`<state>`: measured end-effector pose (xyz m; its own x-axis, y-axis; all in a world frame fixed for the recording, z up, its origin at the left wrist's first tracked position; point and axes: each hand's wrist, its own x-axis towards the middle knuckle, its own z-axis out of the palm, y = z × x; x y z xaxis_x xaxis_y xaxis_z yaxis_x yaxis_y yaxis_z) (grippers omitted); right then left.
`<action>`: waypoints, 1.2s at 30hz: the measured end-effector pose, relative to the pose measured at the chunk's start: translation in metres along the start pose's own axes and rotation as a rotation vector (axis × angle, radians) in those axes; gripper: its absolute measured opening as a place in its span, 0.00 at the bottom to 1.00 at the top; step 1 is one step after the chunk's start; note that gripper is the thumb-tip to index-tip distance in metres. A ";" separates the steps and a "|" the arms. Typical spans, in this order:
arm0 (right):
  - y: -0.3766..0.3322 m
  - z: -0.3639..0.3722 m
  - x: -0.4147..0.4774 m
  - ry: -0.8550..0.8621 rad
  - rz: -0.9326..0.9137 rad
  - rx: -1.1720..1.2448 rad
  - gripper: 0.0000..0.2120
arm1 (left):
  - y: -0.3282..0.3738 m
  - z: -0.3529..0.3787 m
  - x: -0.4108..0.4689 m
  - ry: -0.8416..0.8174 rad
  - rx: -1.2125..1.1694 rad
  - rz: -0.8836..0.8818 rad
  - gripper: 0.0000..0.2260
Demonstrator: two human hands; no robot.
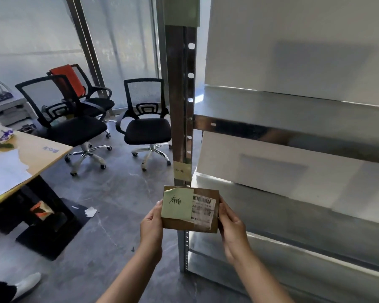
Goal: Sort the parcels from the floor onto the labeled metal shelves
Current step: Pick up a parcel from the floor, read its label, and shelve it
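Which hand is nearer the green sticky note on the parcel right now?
Left. The left hand grips the parcel at the edge beside the green note; the right hand grips the opposite edge, with the barcode label between it and the note.

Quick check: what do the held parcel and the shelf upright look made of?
The parcel looks like matte brown cardboard, with paper labels stuck on. The shelf upright seems glossy metal: it mirrors its surroundings and has punched holes.

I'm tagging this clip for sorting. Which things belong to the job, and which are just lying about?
Job: parcel, its green note, left hand, right hand, metal shelves, yellow shelf label.
Lying about: office chairs, wooden table, paper scrap on floor.
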<state>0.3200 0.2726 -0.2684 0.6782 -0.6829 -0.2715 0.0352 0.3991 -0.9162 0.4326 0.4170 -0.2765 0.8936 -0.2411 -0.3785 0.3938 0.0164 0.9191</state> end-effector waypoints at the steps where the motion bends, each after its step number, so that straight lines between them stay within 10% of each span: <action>1: 0.002 0.003 -0.001 0.011 -0.003 -0.001 0.15 | 0.000 -0.002 0.004 -0.009 0.011 0.003 0.18; 20: 0.015 -0.032 -0.019 0.358 -0.051 0.063 0.10 | -0.031 0.035 0.022 -0.281 0.116 -0.146 0.16; 36: -0.020 -0.091 0.037 0.315 0.085 0.100 0.17 | -0.028 0.111 0.044 -0.395 0.152 -0.226 0.13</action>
<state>0.2772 0.1840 -0.2870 0.4222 -0.7940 -0.4374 0.0706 0.5098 -0.8574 0.4366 0.2984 -0.3070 0.6275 -0.5732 -0.5269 0.5065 -0.2134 0.8354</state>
